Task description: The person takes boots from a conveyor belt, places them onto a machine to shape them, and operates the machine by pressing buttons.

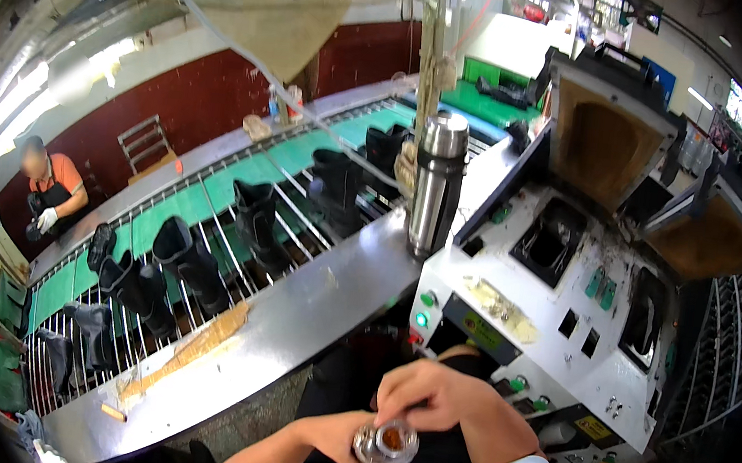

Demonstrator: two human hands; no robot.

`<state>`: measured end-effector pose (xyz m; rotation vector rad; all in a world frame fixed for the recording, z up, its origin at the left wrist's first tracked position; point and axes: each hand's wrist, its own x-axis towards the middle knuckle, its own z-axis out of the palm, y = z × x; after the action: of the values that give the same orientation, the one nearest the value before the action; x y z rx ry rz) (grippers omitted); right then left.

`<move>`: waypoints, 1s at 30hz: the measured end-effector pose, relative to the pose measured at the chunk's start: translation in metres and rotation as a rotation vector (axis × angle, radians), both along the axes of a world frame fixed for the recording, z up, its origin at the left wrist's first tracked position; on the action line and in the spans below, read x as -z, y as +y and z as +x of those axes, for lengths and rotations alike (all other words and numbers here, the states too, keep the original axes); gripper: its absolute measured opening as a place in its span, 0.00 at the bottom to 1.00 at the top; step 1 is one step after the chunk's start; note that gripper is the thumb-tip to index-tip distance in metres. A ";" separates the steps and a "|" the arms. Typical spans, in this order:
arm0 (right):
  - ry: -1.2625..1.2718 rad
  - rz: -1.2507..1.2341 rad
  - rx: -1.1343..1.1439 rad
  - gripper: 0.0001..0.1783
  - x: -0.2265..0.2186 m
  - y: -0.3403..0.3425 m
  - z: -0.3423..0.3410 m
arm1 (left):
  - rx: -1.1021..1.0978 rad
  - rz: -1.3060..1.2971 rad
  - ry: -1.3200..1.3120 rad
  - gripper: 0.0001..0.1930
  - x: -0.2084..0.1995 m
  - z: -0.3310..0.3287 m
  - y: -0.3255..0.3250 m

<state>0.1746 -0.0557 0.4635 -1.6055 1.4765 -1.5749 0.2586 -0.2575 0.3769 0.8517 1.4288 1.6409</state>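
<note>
Close to my body, my left hand [342,436] is wrapped round a small clear glass jar [402,456] with reddish-brown stuff in its round mouth. Just above the jar, my right hand [423,394] has its fingers curled together in a pinch, near the rim. Whatever those fingers hold, if anything, is hidden beneath them. Both forearms reach in from the lower edge, over my dark-clothed lap.
Black boots [187,257] stand along a rack of metal bars [296,210] with a green belt behind. A steel thermos [437,184] stands at the metal ledge's [289,322] right end. A white machine [509,291] with raised lids is at right. Far left, a person [59,190] handles something dark.
</note>
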 end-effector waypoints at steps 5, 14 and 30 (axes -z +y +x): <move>-0.670 -0.130 0.496 0.18 0.131 -0.024 -0.036 | -0.139 -0.077 0.262 0.37 -0.009 -0.005 0.012; 0.125 0.166 0.897 0.11 0.317 -0.127 0.018 | -0.397 0.059 0.267 0.35 0.010 0.021 0.015; -0.231 0.351 1.371 0.04 0.315 0.075 -0.050 | -0.781 0.183 0.532 0.31 0.027 0.028 -0.025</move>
<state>0.1246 0.0191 0.1486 -0.0190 2.6971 -1.7608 0.2865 -0.2824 0.3502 0.9392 2.1966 2.2467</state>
